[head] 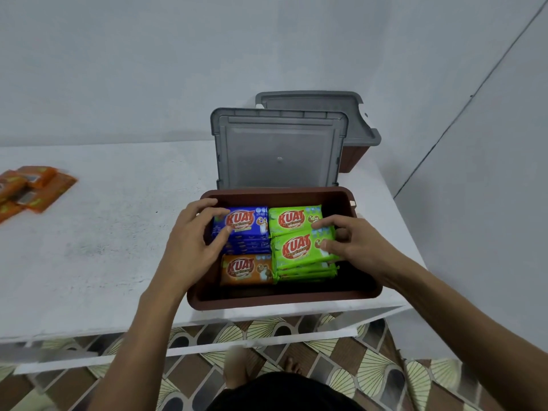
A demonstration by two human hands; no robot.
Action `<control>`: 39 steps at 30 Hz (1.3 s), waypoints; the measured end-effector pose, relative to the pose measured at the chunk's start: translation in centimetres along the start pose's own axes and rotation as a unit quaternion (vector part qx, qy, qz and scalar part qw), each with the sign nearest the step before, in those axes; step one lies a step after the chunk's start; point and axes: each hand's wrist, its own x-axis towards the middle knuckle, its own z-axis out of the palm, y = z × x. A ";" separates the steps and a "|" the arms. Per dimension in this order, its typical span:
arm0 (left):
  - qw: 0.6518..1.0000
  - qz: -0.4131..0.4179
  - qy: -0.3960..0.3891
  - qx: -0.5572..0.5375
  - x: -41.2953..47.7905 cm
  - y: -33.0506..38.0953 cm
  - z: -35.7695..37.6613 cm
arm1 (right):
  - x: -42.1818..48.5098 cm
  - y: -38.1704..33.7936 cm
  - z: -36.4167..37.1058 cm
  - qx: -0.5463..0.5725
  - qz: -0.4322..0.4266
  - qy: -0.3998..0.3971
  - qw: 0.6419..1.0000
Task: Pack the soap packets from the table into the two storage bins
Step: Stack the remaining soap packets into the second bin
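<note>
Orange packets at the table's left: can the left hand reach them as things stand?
Probably yes: once the left hand lets go of the blue packets, only bare table lies between it and the orange packets.

Table (118,247) lies free left of bin (284,301); upright lid (278,149) blocks behind.
</note>
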 end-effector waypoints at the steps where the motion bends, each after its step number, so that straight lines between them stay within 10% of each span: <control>1: 1.000 -0.005 -0.003 0.002 -0.1 -0.1 0.1 | 0.1 0.0 0.2 -0.029 0.000 0.003 1.000; 14: 0.994 -0.056 0.019 0.087 -0.7 -0.6 0.6 | 0.3 0.5 1.7 -0.363 -0.043 0.066 0.928; 27: 0.999 -0.036 -0.019 -0.021 -0.9 -1.9 -1.5 | 2.3 -4.0 3.2 -0.461 -0.108 0.114 0.873; 39: 0.986 -0.145 0.058 0.051 2.5 -14.0 -13.2 | 16.1 -17.1 16.9 -0.406 -0.219 -0.006 0.887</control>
